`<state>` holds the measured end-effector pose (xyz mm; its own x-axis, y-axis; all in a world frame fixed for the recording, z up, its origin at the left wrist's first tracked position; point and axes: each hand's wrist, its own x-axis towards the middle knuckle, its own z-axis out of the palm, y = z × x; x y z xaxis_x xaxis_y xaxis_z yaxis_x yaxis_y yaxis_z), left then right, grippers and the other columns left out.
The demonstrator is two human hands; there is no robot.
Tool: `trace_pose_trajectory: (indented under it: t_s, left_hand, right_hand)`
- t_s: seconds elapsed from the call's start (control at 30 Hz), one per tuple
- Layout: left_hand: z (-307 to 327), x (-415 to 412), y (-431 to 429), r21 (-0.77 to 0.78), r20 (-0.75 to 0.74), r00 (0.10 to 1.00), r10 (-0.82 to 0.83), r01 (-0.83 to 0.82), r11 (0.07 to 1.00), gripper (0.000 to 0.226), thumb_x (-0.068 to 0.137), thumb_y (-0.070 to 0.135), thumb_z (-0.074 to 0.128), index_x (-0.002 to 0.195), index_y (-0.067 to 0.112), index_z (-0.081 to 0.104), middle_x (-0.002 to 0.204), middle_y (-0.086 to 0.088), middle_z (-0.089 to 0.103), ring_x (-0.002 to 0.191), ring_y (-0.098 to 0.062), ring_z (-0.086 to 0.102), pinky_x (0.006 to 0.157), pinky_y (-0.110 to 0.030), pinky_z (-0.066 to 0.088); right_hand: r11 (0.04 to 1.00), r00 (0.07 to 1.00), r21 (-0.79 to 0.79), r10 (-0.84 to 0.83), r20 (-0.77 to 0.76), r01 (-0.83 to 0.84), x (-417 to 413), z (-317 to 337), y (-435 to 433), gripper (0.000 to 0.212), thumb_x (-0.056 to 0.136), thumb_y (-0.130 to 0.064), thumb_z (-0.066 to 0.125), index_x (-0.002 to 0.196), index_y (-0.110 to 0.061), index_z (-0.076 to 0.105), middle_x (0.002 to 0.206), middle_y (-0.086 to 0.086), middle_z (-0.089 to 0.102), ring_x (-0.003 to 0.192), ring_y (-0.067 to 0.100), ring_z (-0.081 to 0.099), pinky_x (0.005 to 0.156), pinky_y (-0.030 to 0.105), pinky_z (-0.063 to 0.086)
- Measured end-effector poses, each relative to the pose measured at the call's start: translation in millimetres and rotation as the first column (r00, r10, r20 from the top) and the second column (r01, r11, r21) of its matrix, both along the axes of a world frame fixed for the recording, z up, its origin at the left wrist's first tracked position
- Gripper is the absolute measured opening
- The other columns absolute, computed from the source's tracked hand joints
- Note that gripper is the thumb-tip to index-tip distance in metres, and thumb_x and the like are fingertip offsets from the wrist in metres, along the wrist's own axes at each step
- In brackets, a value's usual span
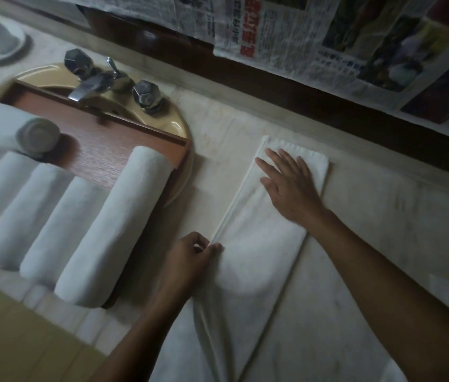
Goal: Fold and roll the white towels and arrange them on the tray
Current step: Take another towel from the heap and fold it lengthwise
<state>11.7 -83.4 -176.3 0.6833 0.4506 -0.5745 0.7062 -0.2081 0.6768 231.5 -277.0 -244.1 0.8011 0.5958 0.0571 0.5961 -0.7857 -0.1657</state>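
On the pale marble counter (369, 205), right of the brown wooden tray (102, 150) holding rolled white towels (113, 227), the long folded white towel (256, 244) lies flat, its left edge pinched by the left hand (190, 260), while the right hand (289, 183) presses its far end with spread fingers.

Two bare arms come up into view from the bottom edge, and that's all of the person on show. The left hand (193, 252) has nothing on it: no glove, no ring that can be made out, no band at the wrist. The forearm behind it is uncovered right down to the frame edge, no sleeve or cuff anywhere. The right hand (286, 183) is just as plain, fingers bare, nails short as far as the soft, dim picture lets anyone tell. Its forearm is longer in view, bare too, no watch, no bracelet, no cloth showing.
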Motion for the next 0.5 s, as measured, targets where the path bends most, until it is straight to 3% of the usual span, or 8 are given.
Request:
trace_pose_trajectory:
  t_s: [0.1,0.2,0.27,0.4,0.43,0.47,0.5]
  left_hand:
    - [-4.9,0.5,0.9,0.136,-0.004,1.000,-0.030,0.030,0.990,0.024,0.087,0.038,0.078,0.080,0.018,0.067,0.079,0.006,0.070,0.074,-0.012,0.067,0.069,-0.041,0.059]
    - [-4.7,1.8,-0.6,0.135,0.011,1.000,-0.028,0.026,0.990,0.022,0.090,0.035,0.076,0.084,0.016,0.066,0.083,0.005,0.066,0.078,-0.017,0.065,0.075,-0.045,0.058]
    - [-3.8,1.7,-2.5,0.142,0.013,0.999,-0.039,0.037,0.989,0.022,0.090,0.036,0.076,0.085,0.017,0.066,0.084,0.004,0.066,0.080,-0.018,0.065,0.076,-0.046,0.058]
    - [3.2,0.9,-6.3,0.133,-0.060,0.993,-0.102,0.109,0.985,0.020,0.093,0.036,0.073,0.092,0.017,0.066,0.089,0.003,0.065,0.083,-0.018,0.065,0.074,-0.038,0.058]
    - [7.4,-1.6,-5.4,-0.011,-0.092,0.993,-0.076,0.075,0.997,0.022,0.092,0.035,0.075,0.095,0.015,0.067,0.094,-0.002,0.068,0.086,-0.021,0.067,0.073,-0.035,0.057]
    - [10.6,-4.3,-3.4,-0.272,-0.120,0.992,-0.036,0.002,0.962,0.025,0.089,0.032,0.078,0.099,0.011,0.068,0.100,-0.009,0.071,0.091,-0.026,0.069,0.077,-0.035,0.057]
    - [13.3,-10.8,-0.8,-0.538,-0.164,0.986,-0.009,-0.081,0.839,0.029,0.088,0.029,0.080,0.105,0.008,0.070,0.108,-0.017,0.073,0.098,-0.033,0.071,0.085,-0.039,0.058]
  right_hand:
    - [1.000,1.000,0.005,-0.005,0.022,0.004,-0.2,0.3,2.4,0.050,0.107,-0.048,0.035,0.155,-0.036,0.039,0.166,-0.003,0.033,0.155,0.024,0.025,0.122,0.057,0.022]
    - [0.997,0.992,0.070,-0.046,0.116,0.038,-12.8,9.9,9.4,0.050,0.102,-0.046,0.050,0.149,-0.029,0.051,0.159,0.008,0.043,0.149,0.032,0.035,0.119,0.061,0.025]
    - [0.986,0.981,0.163,0.000,0.192,-0.032,-40.8,12.0,15.9,0.046,0.099,-0.042,0.060,0.142,-0.026,0.060,0.152,0.010,0.051,0.144,0.032,0.043,0.119,0.058,0.028]
    - [0.975,0.990,0.177,0.119,0.077,-0.131,-94.1,-1.4,17.4,0.043,0.102,-0.044,0.050,0.140,-0.029,0.061,0.155,0.001,0.050,0.147,0.023,0.041,0.119,0.057,0.027]
    - [0.978,0.991,0.163,0.122,0.047,-0.128,-95.2,-3.2,15.0,0.043,0.104,-0.043,0.046,0.144,-0.030,0.058,0.159,-0.001,0.046,0.149,0.021,0.037,0.119,0.056,0.026]
    - [0.979,0.992,0.163,0.119,0.030,-0.122,-92.3,-3.5,13.3,0.043,0.105,-0.040,0.043,0.145,-0.030,0.056,0.160,-0.001,0.044,0.150,0.020,0.036,0.120,0.055,0.025]
    - [0.978,0.993,0.170,0.119,0.023,-0.121,-88.8,-3.0,13.1,0.042,0.106,-0.036,0.041,0.144,-0.030,0.057,0.159,-0.001,0.045,0.149,0.020,0.037,0.119,0.054,0.026]
